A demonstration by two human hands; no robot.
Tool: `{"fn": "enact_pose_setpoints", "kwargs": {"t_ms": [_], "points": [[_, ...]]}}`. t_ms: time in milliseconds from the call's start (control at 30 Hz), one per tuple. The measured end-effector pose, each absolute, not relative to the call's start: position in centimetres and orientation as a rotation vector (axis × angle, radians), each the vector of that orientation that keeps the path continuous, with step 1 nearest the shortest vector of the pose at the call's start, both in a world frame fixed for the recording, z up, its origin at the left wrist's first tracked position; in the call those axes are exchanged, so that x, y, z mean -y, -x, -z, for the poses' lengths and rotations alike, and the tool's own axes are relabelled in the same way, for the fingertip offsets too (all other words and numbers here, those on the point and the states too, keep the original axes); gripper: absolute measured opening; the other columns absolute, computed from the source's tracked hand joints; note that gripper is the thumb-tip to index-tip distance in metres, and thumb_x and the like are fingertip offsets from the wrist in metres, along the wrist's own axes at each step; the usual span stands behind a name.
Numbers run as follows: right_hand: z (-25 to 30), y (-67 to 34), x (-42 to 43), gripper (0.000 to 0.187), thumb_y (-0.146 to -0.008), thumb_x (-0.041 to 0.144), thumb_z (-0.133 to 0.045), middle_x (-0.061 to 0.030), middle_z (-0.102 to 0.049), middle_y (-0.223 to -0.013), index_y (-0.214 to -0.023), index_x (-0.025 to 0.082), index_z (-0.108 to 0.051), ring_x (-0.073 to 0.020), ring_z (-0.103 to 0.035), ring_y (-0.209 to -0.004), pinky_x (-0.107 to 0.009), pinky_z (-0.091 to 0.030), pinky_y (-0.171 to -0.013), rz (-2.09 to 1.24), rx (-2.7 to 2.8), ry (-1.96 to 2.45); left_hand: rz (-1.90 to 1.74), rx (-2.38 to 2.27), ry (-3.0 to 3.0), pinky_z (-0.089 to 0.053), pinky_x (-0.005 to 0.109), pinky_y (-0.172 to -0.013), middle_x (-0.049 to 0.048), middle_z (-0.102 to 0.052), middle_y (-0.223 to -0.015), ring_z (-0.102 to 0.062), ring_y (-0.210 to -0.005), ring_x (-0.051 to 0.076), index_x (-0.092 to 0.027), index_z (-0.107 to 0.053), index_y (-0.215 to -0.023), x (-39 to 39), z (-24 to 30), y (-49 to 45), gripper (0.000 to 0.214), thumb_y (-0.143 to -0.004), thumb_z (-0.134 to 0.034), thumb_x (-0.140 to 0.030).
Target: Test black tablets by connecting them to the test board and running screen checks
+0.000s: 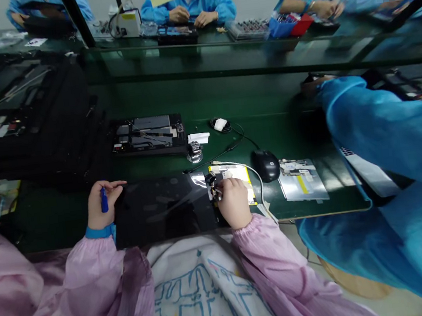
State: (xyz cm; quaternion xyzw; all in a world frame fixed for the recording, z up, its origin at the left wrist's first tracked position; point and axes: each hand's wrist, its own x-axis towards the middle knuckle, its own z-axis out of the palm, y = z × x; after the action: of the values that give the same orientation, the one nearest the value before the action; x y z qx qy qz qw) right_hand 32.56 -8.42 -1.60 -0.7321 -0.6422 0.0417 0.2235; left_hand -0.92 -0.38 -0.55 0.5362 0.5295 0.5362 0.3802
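A glossy black tablet-like panel (163, 207) lies flat at the table's front edge, directly before me. At its left edge is my left hand (100, 207), with a slim blue tool (104, 200) tucked in its fingers and the forefinger reaching over the panel's corner. By the panel's right edge, my right hand (235, 201) is closed, fingertips pinching a small dark and metallic electronic part (211, 184). Behind that hand lies a flat battery pack (243, 174) with yellow edges, partly covered. What the right fingertips grip exactly is hard to see.
An opened tablet stack (150, 134) sits behind the panel, near a small metal roller (195, 152). Rightward are a black mouse (266, 165), cables and a silver plate (302, 180). Tall device stacks (28, 113) stand left. A co-worker's blue sleeve (392, 130) reaches in from the right.
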Motion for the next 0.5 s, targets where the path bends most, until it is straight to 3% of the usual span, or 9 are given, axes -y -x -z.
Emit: {"fn": "enact_pose_setpoints", "kwargs": {"t_ms": [267,367,500], "points": [[1.7,-32.4,8.6,0.022,-0.072,0.004,-0.046,-0.0157,-0.062,-0.089,-0.086,0.014,-0.06,-0.0307,-0.052,-0.09,-0.044,-0.042,-0.078,-0.187,1.728,2.014,-1.346,-1.359,-1.246,-0.051,0.036,-0.079,0.0035,-0.073,-0.086,-0.069,-0.084,0.023,-0.021,-0.046,-0.07,1.9,-1.4,0.8,0.036,-0.065,-0.08,-0.028],[1.1,-33.6,9.1,0.035,-0.069,0.002,-0.044,-0.0132,-0.063,-0.093,-0.096,0.014,-0.061,-0.0285,-0.055,-0.093,-0.045,-0.045,-0.083,-0.354,1.649,1.823,-1.591,-1.299,-1.208,-0.05,0.033,-0.078,-0.0013,-0.071,-0.072,-0.069,-0.078,0.019,-0.019,-0.041,-0.067,3.0,-3.0,0.2,0.042,-0.06,-0.082,-0.025],[-1.6,-34.6,10.7,0.045,-0.072,0.008,-0.046,-0.0097,-0.059,-0.111,-0.114,0.021,-0.058,-0.026,-0.054,-0.108,-0.047,-0.045,-0.094,-0.525,1.634,1.379,-1.949,-1.234,-1.241,-0.05,0.028,-0.059,-0.007,-0.06,-0.053,-0.065,-0.057,0.016,-0.018,-0.032,-0.062,4.5,-5.3,-0.1,0.056,-0.046,-0.084,-0.031]]}}
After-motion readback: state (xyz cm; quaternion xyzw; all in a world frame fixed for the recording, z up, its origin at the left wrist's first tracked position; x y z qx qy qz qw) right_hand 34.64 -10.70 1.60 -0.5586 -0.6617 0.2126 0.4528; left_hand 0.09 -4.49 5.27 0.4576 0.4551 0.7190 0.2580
